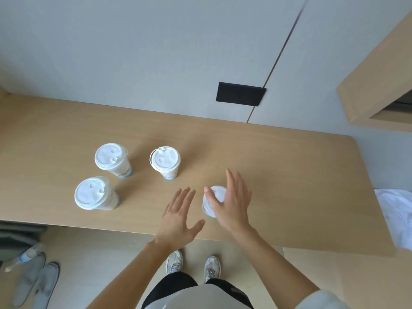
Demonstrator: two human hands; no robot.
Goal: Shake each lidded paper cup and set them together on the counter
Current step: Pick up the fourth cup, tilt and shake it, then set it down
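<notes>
Several white lidded paper cups stand upright on the wooden counter (289, 175). One cup (111, 158) is at the back left, another (94, 194) in front of it, and a third (165, 161) near the middle. A fourth cup (217, 194) stands at the front right, mostly hidden under my right hand (231, 201). That hand hovers over its lid with fingers spread; I cannot tell whether it touches the cup. My left hand (180, 217) is open just left of that cup, palm down, holding nothing.
A black socket plate (240, 94) sits on the grey wall behind the counter. A wooden cabinet (376, 85) juts out at the upper right. White cloth (396, 215) lies at the counter's right end. Slippers (35, 284) and a plastic bottle (24, 256) lie on the floor, left.
</notes>
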